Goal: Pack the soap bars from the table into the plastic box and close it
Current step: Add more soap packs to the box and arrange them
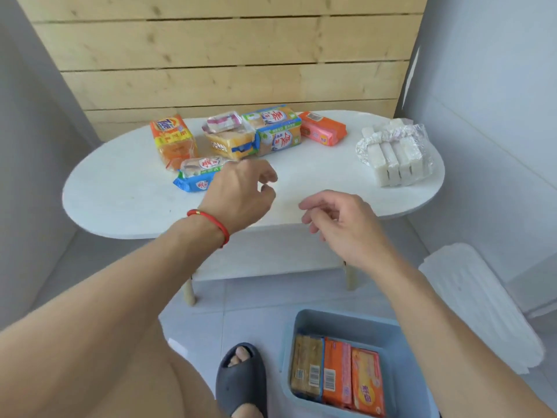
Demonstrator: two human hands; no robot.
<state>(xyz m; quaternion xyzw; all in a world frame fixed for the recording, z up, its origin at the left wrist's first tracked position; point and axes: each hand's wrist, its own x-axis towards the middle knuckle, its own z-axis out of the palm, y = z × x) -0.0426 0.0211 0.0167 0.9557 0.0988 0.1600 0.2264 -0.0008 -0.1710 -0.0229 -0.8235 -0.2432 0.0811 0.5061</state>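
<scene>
Our left hand [241,193] hung over the near half of the table [126,203], fingers loosely curled and holding nothing, a red cord [211,223] on its wrist. Our right hand [337,220] hovered beside it near the table's front edge, fingers relaxed and half spread, also empty.

Just beyond the left hand lay the blue-wrapped soap bar [197,176], the nearest piece. Behind it sat the Tide pack [173,138], a yellow pack [230,143], a green-and-blue pack [277,131] and a pink bar [322,128]. Well to the right stood the white bars in clear film [394,155].

We judged these bars stiff, dense and fairly heavy, their glossy wrappers slippery, so a grip across the long sides seemed best. The white bundle's loose film looked likely to shift, so we would have lifted it from underneath.

The plastic box [291,333] stood open on the floor by our foot, three packs already inside.
</scene>
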